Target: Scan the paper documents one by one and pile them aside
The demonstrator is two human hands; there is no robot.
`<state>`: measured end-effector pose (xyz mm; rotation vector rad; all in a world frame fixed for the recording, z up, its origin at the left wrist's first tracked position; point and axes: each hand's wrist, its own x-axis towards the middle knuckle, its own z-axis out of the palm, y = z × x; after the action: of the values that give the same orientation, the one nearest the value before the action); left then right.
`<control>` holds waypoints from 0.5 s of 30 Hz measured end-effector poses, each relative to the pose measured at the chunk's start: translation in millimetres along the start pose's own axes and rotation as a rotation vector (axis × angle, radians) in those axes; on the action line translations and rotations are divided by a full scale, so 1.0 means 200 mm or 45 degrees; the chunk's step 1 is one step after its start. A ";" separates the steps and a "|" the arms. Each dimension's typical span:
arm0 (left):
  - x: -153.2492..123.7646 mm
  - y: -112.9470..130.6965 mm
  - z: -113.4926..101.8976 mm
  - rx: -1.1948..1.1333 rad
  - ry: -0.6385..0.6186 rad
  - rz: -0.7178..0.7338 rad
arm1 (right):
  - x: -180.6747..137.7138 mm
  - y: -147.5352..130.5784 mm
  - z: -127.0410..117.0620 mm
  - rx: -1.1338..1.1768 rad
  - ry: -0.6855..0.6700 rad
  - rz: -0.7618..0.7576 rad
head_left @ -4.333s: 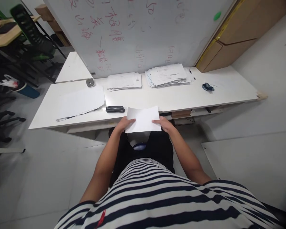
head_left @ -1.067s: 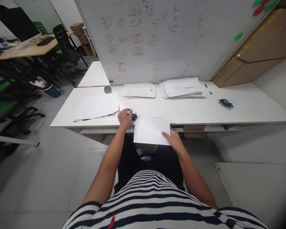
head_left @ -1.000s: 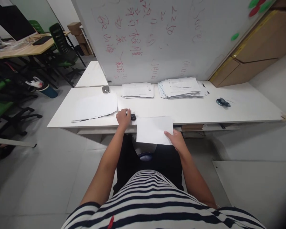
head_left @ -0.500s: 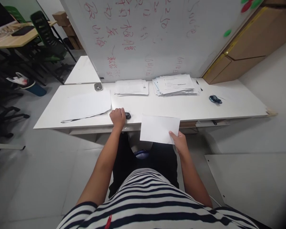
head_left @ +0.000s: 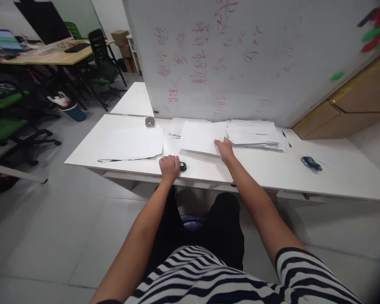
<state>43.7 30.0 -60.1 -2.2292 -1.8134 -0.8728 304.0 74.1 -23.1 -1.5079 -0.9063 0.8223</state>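
Observation:
My left hand (head_left: 170,165) is closed over a black stapler (head_left: 182,166) near the front edge of the white table (head_left: 272,173). My right hand (head_left: 224,148) reaches across the table and grips the near right corner of a white paper sheet (head_left: 199,137). That sheet lies over a small stack of papers (head_left: 175,128) at the back, in front of the whiteboard (head_left: 240,59). A larger stack of printed papers (head_left: 256,134) sits just right of my right hand.
Loose white sheets (head_left: 131,144) lie on the table's left part, with a small grey device (head_left: 150,122) behind them. A dark blue object (head_left: 309,162) rests at the right. Green office chairs (head_left: 6,126) and a wooden desk (head_left: 50,55) stand to the left.
My right hand has carried the white sheet from the table's front edge forward to the small stack at the back. My left hand has stayed on the stapler.

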 end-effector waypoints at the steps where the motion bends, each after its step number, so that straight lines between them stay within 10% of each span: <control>1: 0.00 0.00 0.00 0.013 0.006 0.003 | 0.12 -0.03 0.09 -0.082 -0.039 0.034; 8: 0.00 0.00 -0.01 0.034 0.024 0.027 | 0.48 -0.10 0.41 -0.429 0.187 -0.028; 15: 0.01 -0.02 -0.01 0.041 0.012 0.055 | 0.32 0.09 0.03 -1.197 0.350 -0.727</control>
<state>40.5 31.2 -59.1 -2.2321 -1.7556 -0.8395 330.5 132.8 -42.9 -1.9132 -1.5141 -0.2943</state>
